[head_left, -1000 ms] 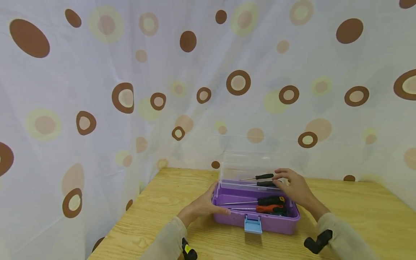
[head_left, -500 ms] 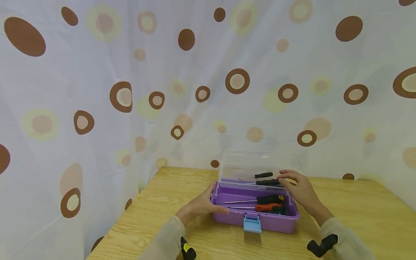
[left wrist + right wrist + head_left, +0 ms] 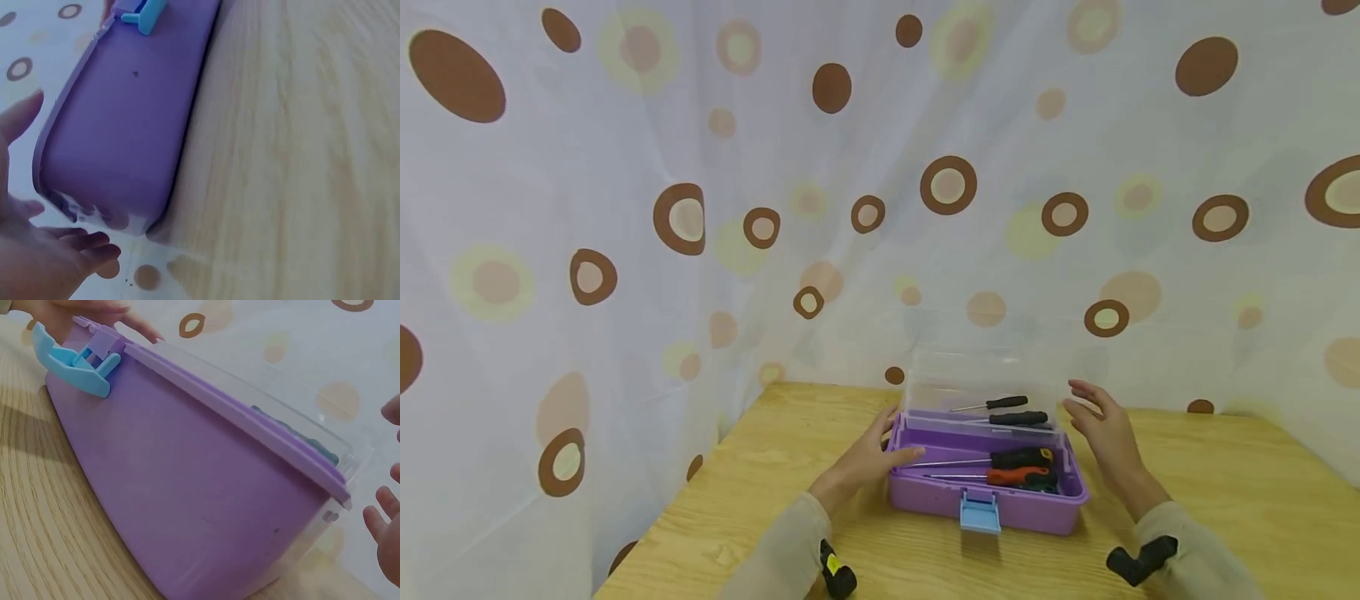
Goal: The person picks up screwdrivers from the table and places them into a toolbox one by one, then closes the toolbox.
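Observation:
A purple tool box [image 3: 1000, 510] with a light-blue latch [image 3: 980, 513] stands on the wooden table, its clear lid [image 3: 985, 371] upright at the back. Inside lie a black-handled screwdriver [image 3: 1022, 457] and an orange-handled one [image 3: 1017, 477]. Two slimmer black screwdrivers [image 3: 1018, 417] rest on the raised clear tray behind them. My left hand [image 3: 880, 450] rests with straight fingers against the box's left end. Held apart from the box's right end, my right hand [image 3: 1101, 421] has spread fingers and holds nothing. The wrist views show the box wall [image 3: 125, 125] [image 3: 200, 512] close up.
A curtain [image 3: 700, 208] with brown and yellow circles hangs close behind and to the left of the table [image 3: 1225, 500]. Bare wood lies in front of and to the right of the box. Black camera mounts sit on both wrists.
My right hand has come off the black screwdriver on the tray and drawn back to the right, fingers spread. The left hand stays at the box's left end.

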Tool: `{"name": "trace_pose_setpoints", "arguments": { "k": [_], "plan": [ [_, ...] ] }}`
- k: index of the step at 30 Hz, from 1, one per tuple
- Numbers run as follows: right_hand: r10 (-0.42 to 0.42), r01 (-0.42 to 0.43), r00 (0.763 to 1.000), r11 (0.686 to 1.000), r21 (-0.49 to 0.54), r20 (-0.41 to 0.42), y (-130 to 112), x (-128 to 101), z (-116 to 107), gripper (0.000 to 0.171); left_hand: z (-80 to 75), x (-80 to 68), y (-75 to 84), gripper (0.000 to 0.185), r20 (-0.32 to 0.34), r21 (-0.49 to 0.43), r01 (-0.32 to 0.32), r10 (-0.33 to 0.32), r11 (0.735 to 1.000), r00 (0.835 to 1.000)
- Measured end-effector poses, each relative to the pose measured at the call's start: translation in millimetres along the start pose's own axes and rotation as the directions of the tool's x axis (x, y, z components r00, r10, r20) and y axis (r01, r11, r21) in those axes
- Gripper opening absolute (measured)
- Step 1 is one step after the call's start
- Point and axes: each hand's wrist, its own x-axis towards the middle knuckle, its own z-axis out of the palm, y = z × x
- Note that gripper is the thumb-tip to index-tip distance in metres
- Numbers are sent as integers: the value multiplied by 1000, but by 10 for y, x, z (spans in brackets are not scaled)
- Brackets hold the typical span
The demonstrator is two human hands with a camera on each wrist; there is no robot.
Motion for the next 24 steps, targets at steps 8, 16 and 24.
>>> {"name": "trace_pose_setpoints", "arguments": {
  "k": [8,16,24],
  "plan": [
    [171,-178,984,971,157,56,44,29,51,75,96,209,-3,88,-221,-104,28,-51,994,974],
    [307,-370,911,904,215,275,126,1,130,81,172,482,-148,87,-260,-293,47,-127,955,957],
    [307,-372,916,893,254,259,171,49,228,81,218,665,-204,79,-224,-382,-29,-62,924,972]
  ]
}}
